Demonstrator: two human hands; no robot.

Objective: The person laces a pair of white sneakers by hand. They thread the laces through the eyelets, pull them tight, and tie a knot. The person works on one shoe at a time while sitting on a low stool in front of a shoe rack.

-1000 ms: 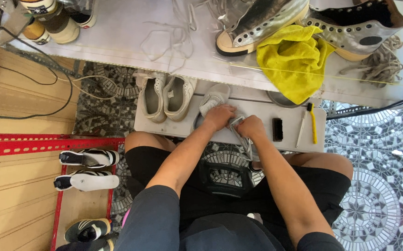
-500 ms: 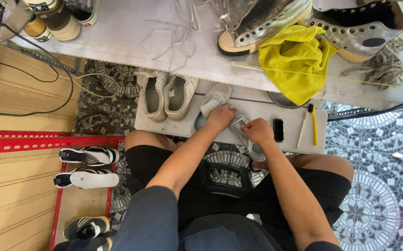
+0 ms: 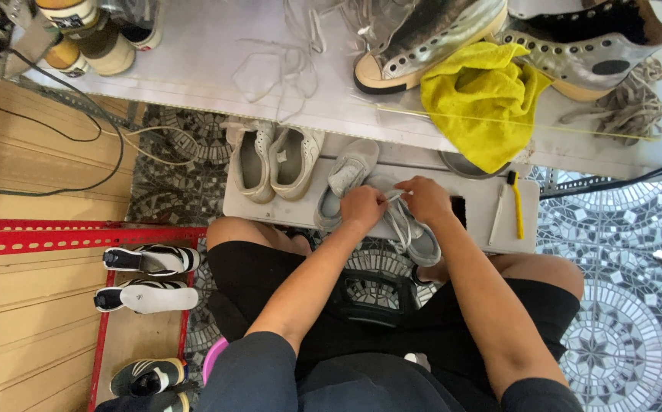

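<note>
Round containers (image 3: 79,30), perhaps jars or tubs with tan, cream and dark bands, are standing clustered on the counter (image 3: 194,69), well apart from the hands and far up to their left. No signs or screens are showing anywhere.

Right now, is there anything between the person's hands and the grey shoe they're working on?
Nothing visible. The left hand and right hand are already at the grey shoe on the small grey board, fingers on its lace. The other grey shoe, the pale pair and the yellow brush lie off to the sides.
</note>
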